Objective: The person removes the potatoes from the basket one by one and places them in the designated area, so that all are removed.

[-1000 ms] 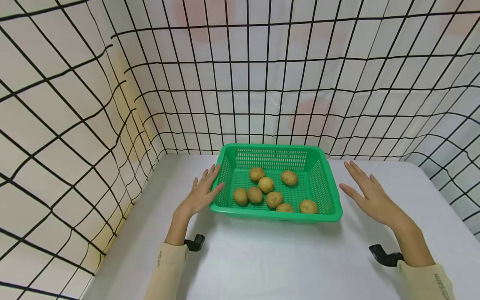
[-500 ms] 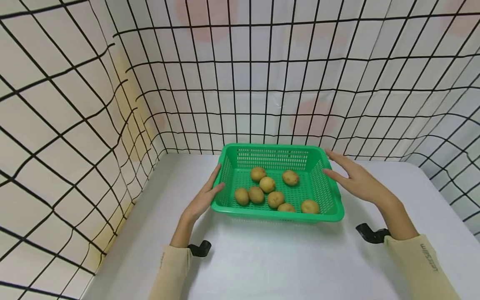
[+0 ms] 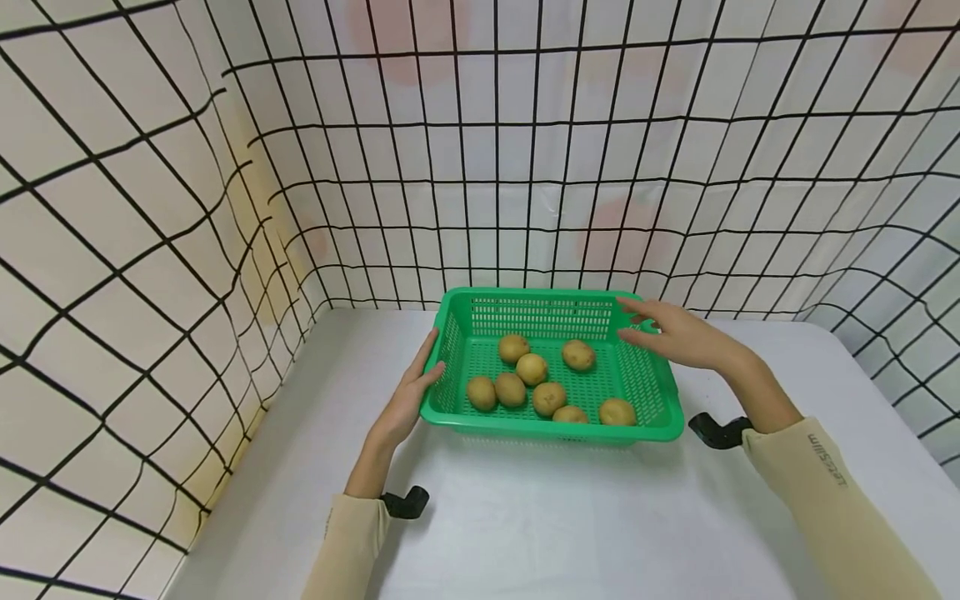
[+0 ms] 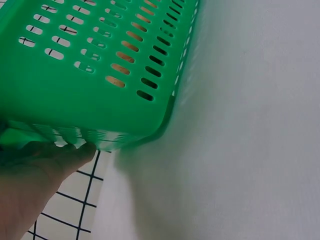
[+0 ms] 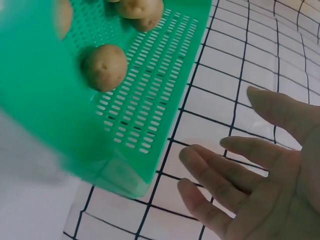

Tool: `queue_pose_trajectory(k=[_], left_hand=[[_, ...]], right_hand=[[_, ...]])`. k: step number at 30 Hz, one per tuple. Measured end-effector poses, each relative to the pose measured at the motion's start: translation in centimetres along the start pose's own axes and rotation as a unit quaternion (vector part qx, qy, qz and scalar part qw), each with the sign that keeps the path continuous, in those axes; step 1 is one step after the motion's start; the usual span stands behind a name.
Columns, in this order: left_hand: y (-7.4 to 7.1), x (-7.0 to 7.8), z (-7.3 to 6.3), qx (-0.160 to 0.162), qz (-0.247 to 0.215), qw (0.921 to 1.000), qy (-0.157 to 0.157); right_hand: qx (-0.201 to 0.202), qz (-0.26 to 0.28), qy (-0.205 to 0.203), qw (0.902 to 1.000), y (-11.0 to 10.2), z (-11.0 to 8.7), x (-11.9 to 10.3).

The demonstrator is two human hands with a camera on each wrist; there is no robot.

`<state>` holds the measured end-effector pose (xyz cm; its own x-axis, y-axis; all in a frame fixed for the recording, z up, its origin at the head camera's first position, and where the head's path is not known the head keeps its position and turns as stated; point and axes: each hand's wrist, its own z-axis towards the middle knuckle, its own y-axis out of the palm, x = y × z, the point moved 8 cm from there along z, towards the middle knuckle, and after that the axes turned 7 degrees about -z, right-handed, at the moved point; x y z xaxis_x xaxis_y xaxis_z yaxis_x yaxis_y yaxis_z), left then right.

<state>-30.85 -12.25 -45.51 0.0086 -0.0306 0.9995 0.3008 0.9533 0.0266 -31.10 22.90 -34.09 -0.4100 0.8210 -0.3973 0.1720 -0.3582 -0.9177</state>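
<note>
A green plastic basket (image 3: 525, 431) with slotted walls stands on the table, holding several potatoes (image 3: 550, 399). My left hand (image 3: 399, 407) grips its left side, thumb on the rim and fingers along the outer wall. In the left wrist view those fingers (image 4: 82, 154) lie against the wall below the rim, partly hidden by the basket. My right hand (image 3: 675, 333) hovers over the basket's back right corner, fingers relaxed and nothing in them. The right wrist view shows its fingers (image 5: 210, 172) spread apart, beside the basket's edge.
A white table surface (image 3: 540, 525) lies under and in front of the basket. Black grid netting (image 3: 495, 179) hung before pale walls closes off the back and both sides, close behind the basket. Each wrist wears a black camera mount (image 3: 405, 502).
My right hand has moved left and away from me, from beside the basket to over its back right corner. My left hand's spread fingers have drawn together against the basket's side. The basket has stayed put.
</note>
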Motion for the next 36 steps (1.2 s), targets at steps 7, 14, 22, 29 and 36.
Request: queue_pose_trajectory(k=[7, 14, 22, 29, 36], left_hand=[[-0.2, 0.0, -0.1, 0.006, -0.002, 1.0000, 0.003], [-0.2, -0.2, -0.4, 0.008, -0.002, 1.0000, -0.003], [-0.2, 0.0, -0.2, 0.006, 0.002, 1.0000, 0.004], [-0.1, -0.1, -0.1, 0.002, 0.001, 1.0000, 0.004], [0.0, -0.1, -0.1, 0.001, 0.003, 1.0000, 0.004]], right_hand=[[-0.045, 0.001, -0.003, 0.9990, 0.0, 2.7, -0.3], [-0.091, -0.022, 0.014, 0.9955, 1.2, 4.7, 0.4], [-0.152, -0.033, 0.043, 0.9868, 3.0, 6.2, 0.9], [-0.197, 0.005, 0.086, 0.9767, 4.1, 7.1, 1.3], [-0.222, 0.009, 0.118, 0.9680, 5.0, 7.6, 1.7]])
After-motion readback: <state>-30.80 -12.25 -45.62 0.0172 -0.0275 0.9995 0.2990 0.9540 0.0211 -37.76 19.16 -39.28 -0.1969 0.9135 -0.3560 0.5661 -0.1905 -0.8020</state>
